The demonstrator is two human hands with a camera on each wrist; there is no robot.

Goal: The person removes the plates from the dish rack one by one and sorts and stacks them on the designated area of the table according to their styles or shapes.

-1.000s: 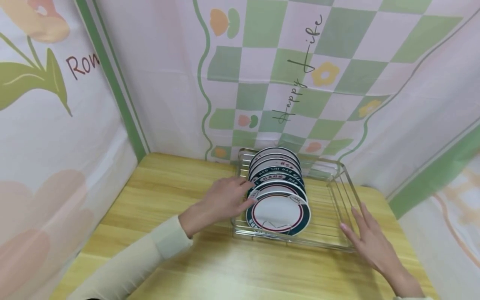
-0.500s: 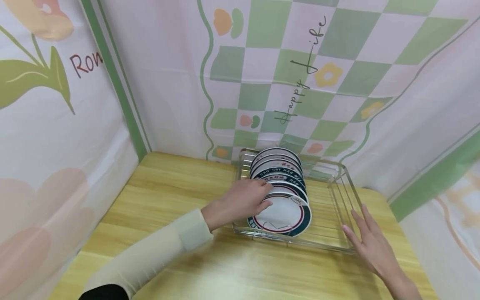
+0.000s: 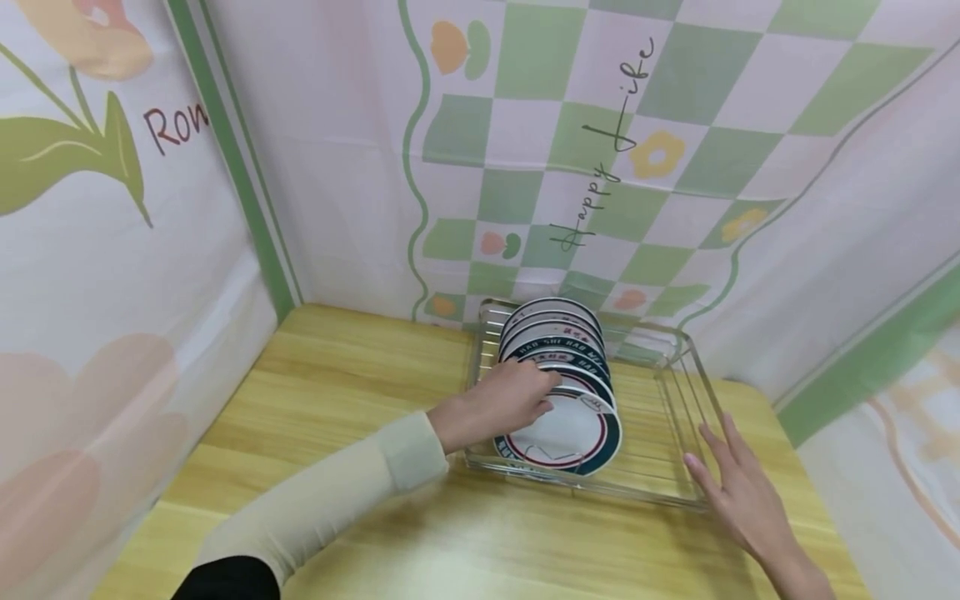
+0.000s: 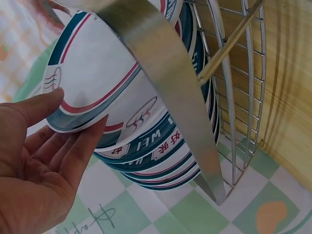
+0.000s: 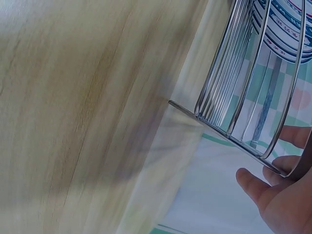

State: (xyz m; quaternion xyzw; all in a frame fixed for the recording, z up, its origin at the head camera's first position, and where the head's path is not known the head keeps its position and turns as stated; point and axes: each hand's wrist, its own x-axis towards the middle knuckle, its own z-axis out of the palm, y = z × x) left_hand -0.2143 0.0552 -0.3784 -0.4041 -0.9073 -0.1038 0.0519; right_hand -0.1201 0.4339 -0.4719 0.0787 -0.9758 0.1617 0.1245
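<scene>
Printed cloth (image 3: 517,196), green checks and flowers over white, hangs behind your workspace and down both sides. Below it spreads your wood-grain table (image 3: 345,367), and on that sits the metal rack (image 4: 161,63), its far side close to the cloth. Your row of plates (image 3: 553,343) stands on edge toward the rack's left end, one behind another, patterned rims overlapping.

Nearest you, tilted with its white middle up, is the front plate (image 3: 573,429), in the rack. It looks like glazed ceramic, so expect it to be stiff, moderately heavy, slick and easy to chip on the wires or a neighbour. Its upper rim seems your best hold, thumb on the face and fingers behind.

Your left hand (image 3: 498,404) pinches it just so: the thumb (image 4: 48,102) presses the face by the rim, and the other fingers lie close together behind. Whether a fingertip also touches the next plate, you can't quite tell.

Your right hand (image 3: 750,496) rests at the rack's right end, fingers fairly straight and spread, well apart from the plates.
</scene>
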